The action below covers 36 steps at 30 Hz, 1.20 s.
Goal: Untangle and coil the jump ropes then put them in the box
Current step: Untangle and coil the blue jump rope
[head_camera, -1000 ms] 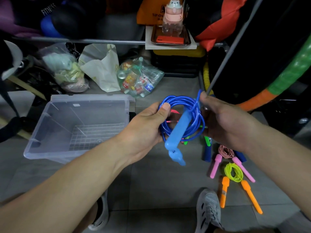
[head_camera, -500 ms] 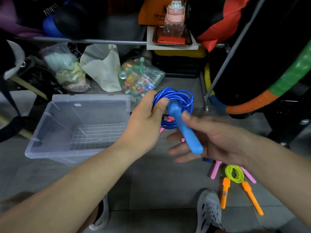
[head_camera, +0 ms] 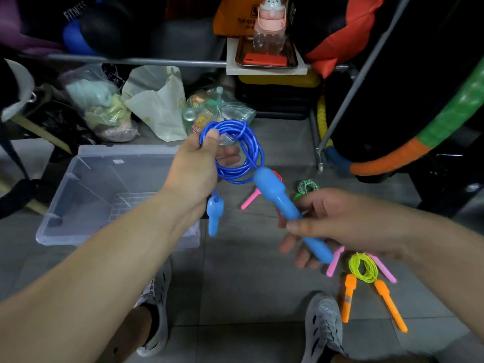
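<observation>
Your right hand (head_camera: 337,224) pinches one blue handle (head_camera: 284,203) and half hides a pink rope (head_camera: 334,263) on the floor, your left hand (head_camera: 193,171) grips the blue coil (head_camera: 237,155) in mid-air, its other handle (head_camera: 214,212) dangling, and your forearm cuts off the box (head_camera: 86,184) beyond.

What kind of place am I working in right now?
Likely a sports-gear storage corner, though not certain. A dark bag printed FITNESS sits above the metal rack bar, a green-and-orange padded hoop shows at right, and coiled jump ropes lie on the tiled floor.
</observation>
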### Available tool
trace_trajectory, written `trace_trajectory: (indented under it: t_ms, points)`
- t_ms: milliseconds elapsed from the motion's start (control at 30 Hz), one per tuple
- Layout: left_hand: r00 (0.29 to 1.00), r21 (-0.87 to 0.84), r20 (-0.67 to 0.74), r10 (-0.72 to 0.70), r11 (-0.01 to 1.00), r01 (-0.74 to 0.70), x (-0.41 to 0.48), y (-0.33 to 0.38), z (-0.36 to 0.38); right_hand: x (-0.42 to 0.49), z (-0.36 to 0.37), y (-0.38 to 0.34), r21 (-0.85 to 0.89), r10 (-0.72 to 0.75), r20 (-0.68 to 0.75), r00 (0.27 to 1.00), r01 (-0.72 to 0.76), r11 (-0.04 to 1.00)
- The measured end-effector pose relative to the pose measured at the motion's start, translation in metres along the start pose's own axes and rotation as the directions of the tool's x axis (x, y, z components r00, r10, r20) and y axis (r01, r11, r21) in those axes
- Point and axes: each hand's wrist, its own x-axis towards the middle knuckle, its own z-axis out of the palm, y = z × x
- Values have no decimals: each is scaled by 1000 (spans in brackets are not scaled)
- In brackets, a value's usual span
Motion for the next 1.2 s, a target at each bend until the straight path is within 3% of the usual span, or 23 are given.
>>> trace_trajectory:
  t_ms: [33,100,133,167,233,300,367,467,633,733,933,1100,1200]
  points:
    - [1000,-38,17,-8,999,9,0,3,-1,6,-6,7,-264,-2,-93,996,-23,964]
    - [997,-89,79,-7,996,14,-3,6,-1,15,-16,16,-676,-75,-219,973,-95,731]
    - [994,-110,111,-3,994,15,-5,7,0,17,-19,18,-756,-106,-235,966,-113,645]
    - [990,-127,138,5,992,13,-8,8,2,19,-20,20,-770,-114,-218,969,-99,630]
    - [984,-145,179,26,989,0,-10,10,3,18,-17,19,-625,-157,-181,971,10,780]
    - [973,-101,228,43,995,-20,-12,10,2,19,-12,15,-297,-301,-288,909,214,930]
    - [952,-6,304,47,999,-47,-16,6,4,24,-12,8,-16,-412,-448,794,453,891]
    - [908,81,417,35,994,-75,-25,-2,10,29,-10,-1,85,-493,-490,719,602,794]
    - [918,120,396,30,989,-84,-29,-5,10,37,-5,3,-91,-480,-574,664,531,843]
    - [931,63,365,-3,998,-22,-30,-1,11,36,-6,5,-238,-448,-607,656,388,890]
    - [928,48,371,-23,999,5,-30,-2,14,32,-3,6,-52,-274,-543,794,294,954]
    - [937,-32,348,-7,999,20,-31,-4,17,35,8,3,179,-222,-533,817,365,914]
    - [952,-114,305,3,993,34,-29,-3,17,37,14,2,188,-188,-523,831,328,926]
